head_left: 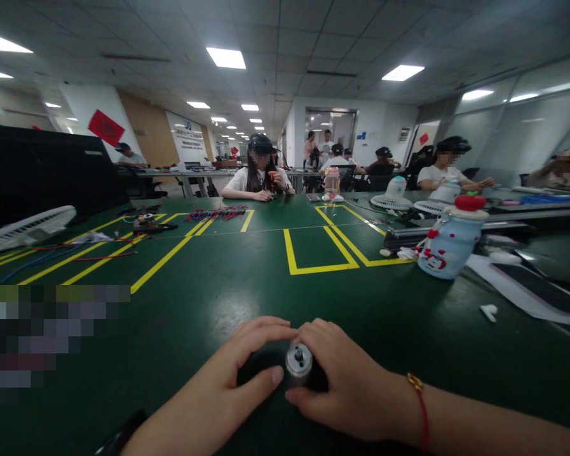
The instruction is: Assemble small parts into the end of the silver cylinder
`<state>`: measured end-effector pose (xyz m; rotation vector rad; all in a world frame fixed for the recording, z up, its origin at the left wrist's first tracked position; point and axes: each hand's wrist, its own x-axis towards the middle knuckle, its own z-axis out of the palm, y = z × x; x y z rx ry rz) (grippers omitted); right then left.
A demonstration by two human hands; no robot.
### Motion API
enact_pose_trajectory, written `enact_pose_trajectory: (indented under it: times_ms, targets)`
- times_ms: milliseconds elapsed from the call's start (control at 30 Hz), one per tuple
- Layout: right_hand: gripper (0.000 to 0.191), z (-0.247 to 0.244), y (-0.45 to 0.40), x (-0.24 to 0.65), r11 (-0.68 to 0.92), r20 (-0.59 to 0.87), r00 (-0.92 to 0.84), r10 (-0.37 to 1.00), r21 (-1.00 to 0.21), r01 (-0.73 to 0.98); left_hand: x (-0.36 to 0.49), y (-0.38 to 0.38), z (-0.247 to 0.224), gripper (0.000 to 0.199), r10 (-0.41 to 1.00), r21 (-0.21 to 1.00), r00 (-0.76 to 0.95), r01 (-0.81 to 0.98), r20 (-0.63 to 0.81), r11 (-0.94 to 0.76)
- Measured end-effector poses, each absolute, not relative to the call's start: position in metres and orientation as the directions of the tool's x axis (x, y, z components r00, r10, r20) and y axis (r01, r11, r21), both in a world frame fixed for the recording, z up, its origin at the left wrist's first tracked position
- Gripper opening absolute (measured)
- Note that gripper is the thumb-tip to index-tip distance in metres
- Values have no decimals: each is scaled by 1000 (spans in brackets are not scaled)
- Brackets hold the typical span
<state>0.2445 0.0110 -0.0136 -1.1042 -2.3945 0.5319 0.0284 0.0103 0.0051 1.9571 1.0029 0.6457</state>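
Note:
A small silver electric motor (299, 360) stands upright on the green table (194, 354), its shaft end facing up. Around its right side curl the fingers and thumb of my right hand (342, 380), closed on it. To the left of the motor is my left hand (237, 367), its thumb and fingers curved and spread apart. That thumb's tip is close to the motor; whether it touches cannot be told. The left fingertips meet the right hand's fingers behind the motor. A red cord bracelet (422, 405) circles my right wrist.
A light blue bottle (449, 244) with a red lid stands at right, near a white earbud (489, 312). Yellow tape (323, 270) marks the table. Wires (218, 213) and a white fan (28, 228) lie at left. A person (261, 168) sits opposite.

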Motion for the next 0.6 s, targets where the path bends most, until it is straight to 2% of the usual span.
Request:
enact_pose_trajectory:
  times_ms: [233, 600]
  targets:
    - [30, -14, 12, 245, 606, 232, -579, 782, -503, 617, 30, 11, 3, 22, 849, 806, 514, 446, 126, -390]
    - [29, -17, 11, 245, 607, 232, -581, 780, -506, 613, 44, 12, 7, 20, 828, 790, 502, 390, 248, -473]
